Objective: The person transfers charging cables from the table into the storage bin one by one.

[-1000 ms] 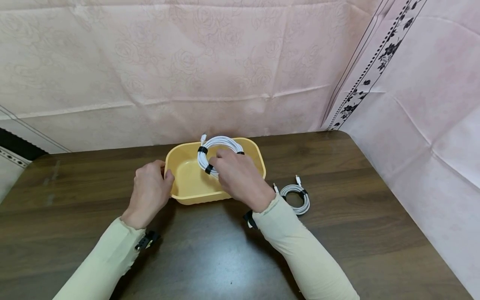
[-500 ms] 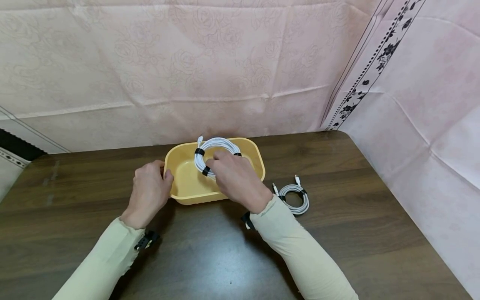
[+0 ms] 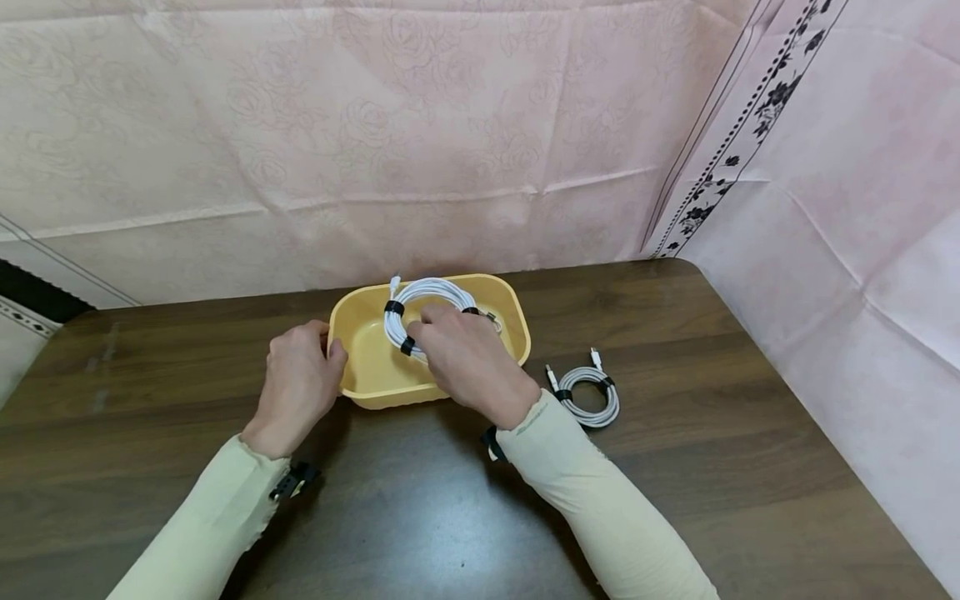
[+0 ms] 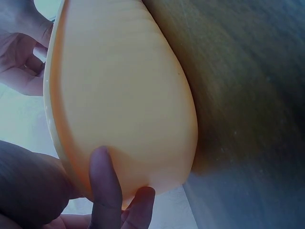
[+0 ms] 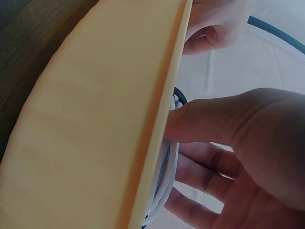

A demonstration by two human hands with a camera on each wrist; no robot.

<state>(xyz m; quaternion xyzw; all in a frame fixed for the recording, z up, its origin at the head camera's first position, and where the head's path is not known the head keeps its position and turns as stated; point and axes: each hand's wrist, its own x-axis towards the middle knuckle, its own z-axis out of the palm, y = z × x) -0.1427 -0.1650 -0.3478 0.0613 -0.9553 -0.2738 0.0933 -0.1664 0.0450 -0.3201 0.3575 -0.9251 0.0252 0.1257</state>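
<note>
Setting: dark wood-grain table (image 3: pixel 675 500), pink rose-patterned cloth (image 3: pixel 375 125) hung behind and to the right.

Item 1: yellow tub (image 3: pixel 360 354), oblong, at the table's middle. Your left hand (image 3: pixel 300 379) grips its left end, thumb on the rim, fingers curled around the outer wall.

Item 2: coiled white cable (image 3: pixel 420 304), bound with black ties, tilted in the tub's far half, its upper arc above the rim. Your right hand (image 3: pixel 465 358) holds the coil's near side between thumb and fingers.

Item 3: second coiled cable (image 3: pixel 592 396), smaller, flat on the table just right of the tub, apart from both hands.

Handling note: keep the left hand bracing the tub so it cannot slide, and lay the coil flat against the floor before you let go, so no loop or plug rides over the rim.

Views: the head camera alone shows the layout and the second cable. The right wrist view shows your fingers (image 5: pixel 209 176) inside the wall against the strands; the left wrist view shows fingertips (image 4: pixel 102 181) on the tub's outer wall.
</note>
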